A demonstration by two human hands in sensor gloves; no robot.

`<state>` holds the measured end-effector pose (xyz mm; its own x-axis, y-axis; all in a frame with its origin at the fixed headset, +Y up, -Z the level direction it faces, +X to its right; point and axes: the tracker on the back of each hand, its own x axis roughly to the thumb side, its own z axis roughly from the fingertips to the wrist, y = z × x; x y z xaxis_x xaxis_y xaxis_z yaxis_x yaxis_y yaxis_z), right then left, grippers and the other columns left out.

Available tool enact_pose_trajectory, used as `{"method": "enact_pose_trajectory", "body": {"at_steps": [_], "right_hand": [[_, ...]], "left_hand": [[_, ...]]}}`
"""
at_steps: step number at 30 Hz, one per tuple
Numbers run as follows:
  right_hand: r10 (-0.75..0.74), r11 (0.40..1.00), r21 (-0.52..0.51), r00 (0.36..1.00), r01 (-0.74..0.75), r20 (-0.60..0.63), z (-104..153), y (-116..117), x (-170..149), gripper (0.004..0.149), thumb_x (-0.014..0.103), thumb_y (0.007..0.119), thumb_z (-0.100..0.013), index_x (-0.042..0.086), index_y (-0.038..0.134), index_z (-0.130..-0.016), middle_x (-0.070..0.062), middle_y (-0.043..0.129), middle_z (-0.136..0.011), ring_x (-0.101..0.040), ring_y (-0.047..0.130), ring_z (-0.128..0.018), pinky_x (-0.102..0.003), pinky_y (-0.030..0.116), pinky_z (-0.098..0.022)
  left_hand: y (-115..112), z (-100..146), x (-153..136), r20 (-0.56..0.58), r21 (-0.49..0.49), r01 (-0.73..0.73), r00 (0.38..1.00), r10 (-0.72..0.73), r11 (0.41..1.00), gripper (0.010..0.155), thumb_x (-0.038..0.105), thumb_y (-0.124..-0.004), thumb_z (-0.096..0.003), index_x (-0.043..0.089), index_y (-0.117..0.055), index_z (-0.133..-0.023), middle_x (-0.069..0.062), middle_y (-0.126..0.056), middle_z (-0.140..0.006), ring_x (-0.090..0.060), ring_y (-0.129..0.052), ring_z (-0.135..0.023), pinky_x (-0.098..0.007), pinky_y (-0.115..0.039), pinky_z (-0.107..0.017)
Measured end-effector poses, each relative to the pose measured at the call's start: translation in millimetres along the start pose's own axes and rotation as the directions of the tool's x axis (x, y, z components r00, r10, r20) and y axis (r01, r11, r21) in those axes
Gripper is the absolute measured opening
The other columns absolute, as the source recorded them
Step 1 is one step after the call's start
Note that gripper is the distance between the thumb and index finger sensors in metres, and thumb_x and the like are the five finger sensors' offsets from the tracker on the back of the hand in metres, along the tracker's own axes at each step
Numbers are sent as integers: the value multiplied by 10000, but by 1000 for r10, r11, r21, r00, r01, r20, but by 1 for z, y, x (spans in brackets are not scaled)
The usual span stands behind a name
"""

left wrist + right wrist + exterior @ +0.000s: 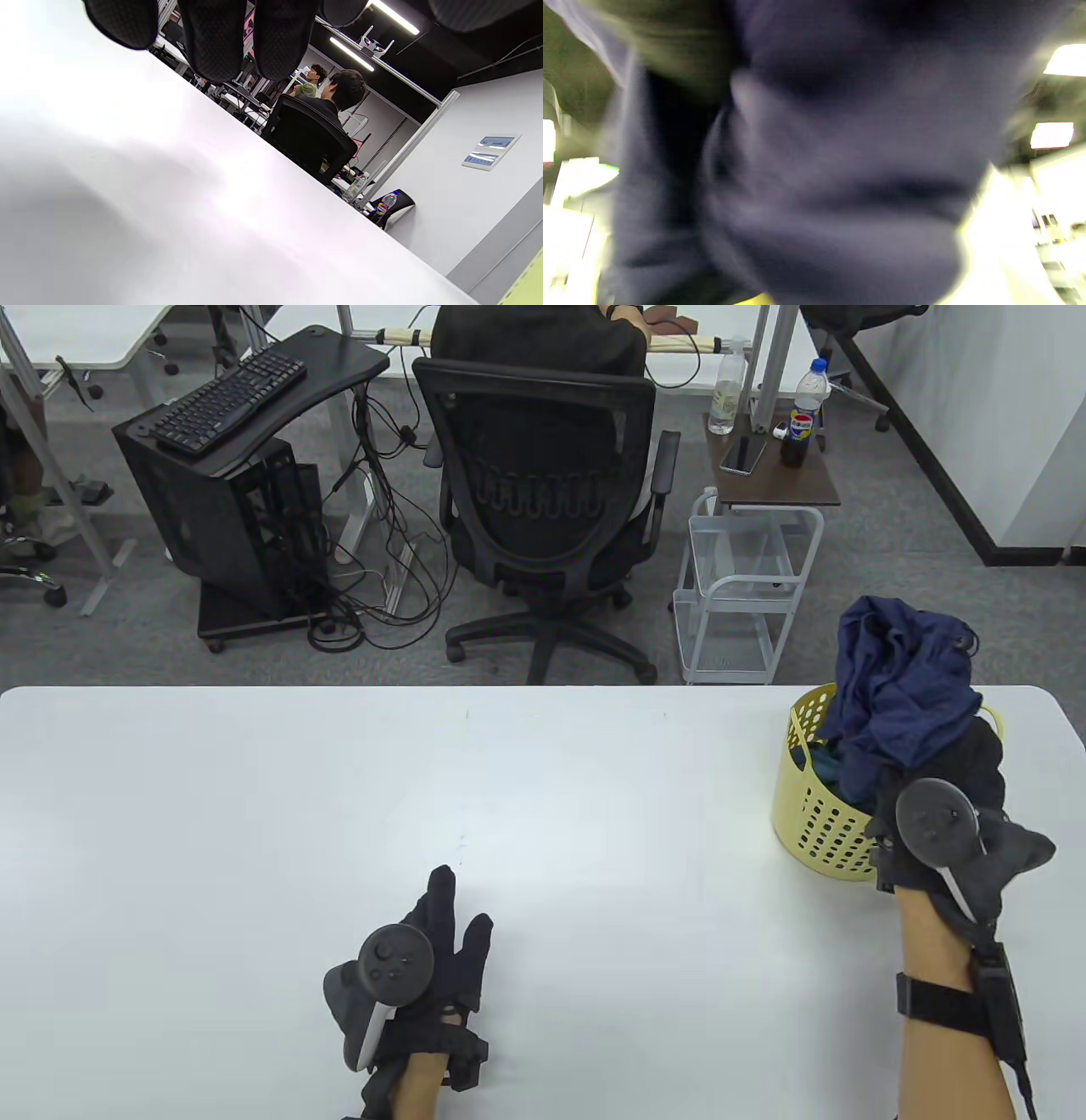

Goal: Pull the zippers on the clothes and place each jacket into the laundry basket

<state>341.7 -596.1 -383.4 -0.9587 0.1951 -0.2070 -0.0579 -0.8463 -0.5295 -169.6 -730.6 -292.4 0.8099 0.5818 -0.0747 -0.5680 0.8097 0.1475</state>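
A crumpled navy jacket [899, 687] is piled high in the yellow laundry basket [819, 823] at the table's right edge, with dark teal fabric under it. My right hand [976, 768] is at the basket's near rim, and its knuckles look curled into the jacket's lower right side. The fingertips are buried in cloth. The right wrist view is filled by blurred navy jacket fabric [840, 169]. My left hand [450, 925] lies flat on the white table [339, 797] near the front edge, fingers [216, 38] straight and holding nothing.
Beyond the table's far edge are a black office chair [543, 509] with a person seated in it, a white wire cart [738, 594], a side table with bottles [772, 466] and a computer stand [229, 475]. A sliver of the basket [528, 288] shows in the left wrist view.
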Motion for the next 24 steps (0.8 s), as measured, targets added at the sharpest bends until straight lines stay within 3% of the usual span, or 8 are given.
{"method": "enact_pose_trajectory", "body": {"at_steps": [2,3,5,7,12,15,18,24], "right_hand": [[-108,922,364,990,136,-96,-2,36,-17,719,685,614,-524,284,570,-1119,50,374,-1272,-433,216,-1128,-714,272,-729],[-186,826,491,957,276,-223,2,54,-27,710,694,516,-514,274,715,-1050,83,518,-1243,-384,124,-1135,-695,127,-711],[-271,833,425,931,354,-245,8,62,-30,745,682,542,-500,177,855,-950,36,688,-1168,-339,254,-1150,-647,28,-688],[-225,939,227,960,259,-163,15,57,-26,716,703,594,-478,204,931,-866,30,839,-1073,-364,497,-1108,-669,189,-698],[-254,965,58,967,255,-28,35,17,7,652,656,648,-503,212,859,-932,-25,779,-1106,-422,547,-1073,-683,248,-703],[-283,955,115,956,273,78,58,-4,40,675,683,638,-503,273,739,-1029,-16,680,-1175,-455,458,-1097,-724,295,-701],[-315,927,261,936,267,159,94,-12,77,715,726,607,-504,346,578,-1110,5,526,-1248,-471,358,-1120,-744,301,-703],[-379,879,396,894,266,239,167,32,124,743,756,592,-493,393,470,-1131,37,468,-1266,-458,393,-1122,-712,402,-724]], "left_hand": [[-1,0,2,5,11,41,999,-41,999,738,691,-641,-420,372,-488,-1068,9,-728,-1085,-370,-775,-948,-639,-625,-627],[-1,0,3,6,15,61,998,-61,998,736,690,-642,-420,374,-491,-1067,12,-726,-1086,-370,-775,-948,-635,-629,-627],[-1,0,3,5,22,77,997,-77,997,733,691,-638,-420,379,-491,-1066,19,-727,-1085,-362,-774,-952,-629,-632,-630],[-1,0,3,4,16,75,997,-75,997,730,687,-641,-420,376,-498,-1065,15,-730,-1084,-362,-780,-947,-628,-635,-628],[-3,0,5,9,10,81,997,-82,997,726,684,-642,-421,379,-502,-1065,18,-728,-1086,-360,-776,-952,-627,-633,-632],[-4,2,10,36,19,124,992,-125,992,725,686,-640,-420,386,-499,-1064,25,-724,-1089,-356,-772,-957,-621,-638,-634],[-6,6,16,70,34,151,986,-153,988,723,684,-642,-418,388,-502,-1062,28,-725,-1087,-353,-773,-957,-619,-640,-634],[-10,12,28,129,20,153,980,-155,988,719,678,-648,-415,389,-510,-1059,24,-725,-1088,-355,-778,-954,-622,-641,-632]]}}
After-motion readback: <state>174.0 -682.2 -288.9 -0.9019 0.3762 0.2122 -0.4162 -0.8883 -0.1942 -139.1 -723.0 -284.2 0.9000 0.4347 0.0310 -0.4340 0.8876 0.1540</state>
